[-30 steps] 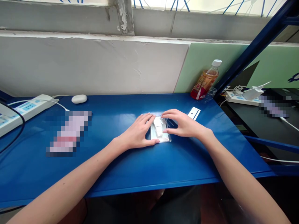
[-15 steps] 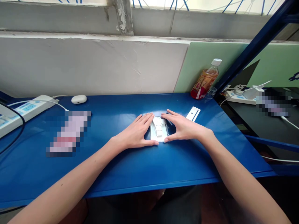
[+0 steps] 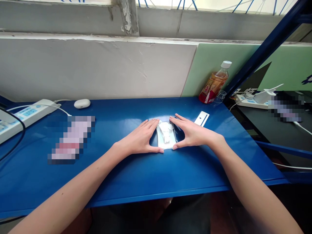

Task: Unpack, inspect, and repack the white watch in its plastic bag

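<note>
A small clear plastic bag [image 3: 166, 136] with several small white pieces inside lies flat on the blue table [image 3: 136, 172]. My left hand [image 3: 138, 139] rests on the table at the bag's left edge, fingers stretched out and thumb at the bag's near corner. My right hand [image 3: 191, 132] mirrors it at the right edge, fingers extended, thumb touching the near right corner. Both hands frame the bag and press its edges; neither lifts it.
A white strip with a dark line [image 3: 201, 118] lies right of my right hand. A bottle of orange drink [image 3: 214, 83] stands at the back right. A white earbud case [image 3: 82, 103] and a power strip [image 3: 25, 114] sit at the back left. A blurred patch [image 3: 71, 138] lies left.
My right hand has come off the top of the bag and now sits at its right edge with fingers straightened. My left hand stayed nearly still.
</note>
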Tool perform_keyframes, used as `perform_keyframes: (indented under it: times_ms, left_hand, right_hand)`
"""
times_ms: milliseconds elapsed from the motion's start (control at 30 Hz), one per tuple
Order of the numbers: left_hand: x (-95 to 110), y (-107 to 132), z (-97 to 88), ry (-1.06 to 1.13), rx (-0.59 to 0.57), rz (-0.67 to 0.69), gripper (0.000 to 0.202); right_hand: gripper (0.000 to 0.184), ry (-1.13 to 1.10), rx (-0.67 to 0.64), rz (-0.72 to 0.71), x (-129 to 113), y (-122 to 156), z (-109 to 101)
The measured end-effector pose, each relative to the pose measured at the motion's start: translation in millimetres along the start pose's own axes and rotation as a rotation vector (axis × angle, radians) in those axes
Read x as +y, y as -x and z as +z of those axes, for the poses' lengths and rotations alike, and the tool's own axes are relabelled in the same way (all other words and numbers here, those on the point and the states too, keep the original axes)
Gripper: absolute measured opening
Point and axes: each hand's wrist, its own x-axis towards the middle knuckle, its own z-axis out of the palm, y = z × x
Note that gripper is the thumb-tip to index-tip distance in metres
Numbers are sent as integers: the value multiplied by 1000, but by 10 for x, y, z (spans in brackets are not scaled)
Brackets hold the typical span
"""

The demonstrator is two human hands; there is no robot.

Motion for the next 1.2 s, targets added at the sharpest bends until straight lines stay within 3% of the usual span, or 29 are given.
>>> perform_keyframes:
  times_ms: [400, 633, 1200]
  left_hand:
    - [32, 0, -18, -128, 91, -26, 112]
    - [-22, -4, 49, 9, -2, -21, 115]
    - [-29, -22, 29, 30, -11, -46, 109]
  right_hand:
    - [118, 34, 11, -14, 19, -11, 2]
    - [113, -21, 27, -29, 25, 0, 10]
    - [114, 13, 52, -28, 145, 7, 2]
